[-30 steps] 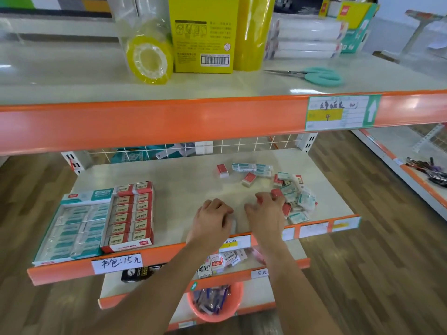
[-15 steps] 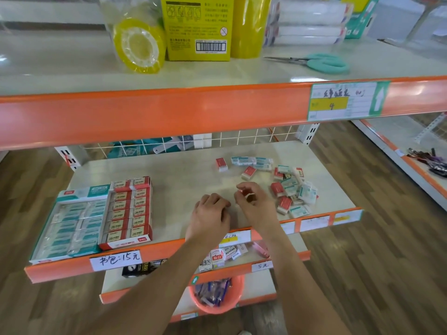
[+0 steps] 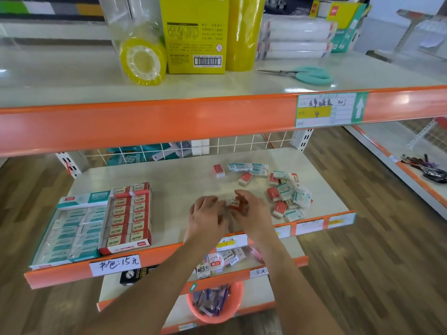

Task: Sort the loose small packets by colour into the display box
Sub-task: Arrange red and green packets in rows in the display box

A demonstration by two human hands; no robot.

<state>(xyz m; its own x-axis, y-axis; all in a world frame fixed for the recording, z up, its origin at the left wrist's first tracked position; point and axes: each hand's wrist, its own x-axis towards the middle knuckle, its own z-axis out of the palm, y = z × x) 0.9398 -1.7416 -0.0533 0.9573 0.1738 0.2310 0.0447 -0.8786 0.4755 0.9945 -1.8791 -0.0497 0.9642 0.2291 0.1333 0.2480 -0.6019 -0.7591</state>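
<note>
Together, both hands worked one red packet above the pale, smooth shelf (image 3: 183, 180).

Largest, the flat cardboard display box (image 3: 96, 218) sat left, teal rows beside red rows marked "2B". Loose glossy packets (image 3: 287, 194) lay scattered right. Left hand (image 3: 208, 218) and right hand (image 3: 251, 213) curled fingers around a small red packet (image 3: 235, 204) between them. A label read "15元".

Two hands (image 3: 208, 213) work at the middle shelf, one red packet (image 3: 235, 204) between them. One display box (image 3: 72, 228) sits at its left end. Five red packets (image 3: 244, 177) lie plainly loose; the teal ones (image 3: 302, 197) overlap too much to count. One pair of scissors (image 3: 312, 74) lies above.
</note>
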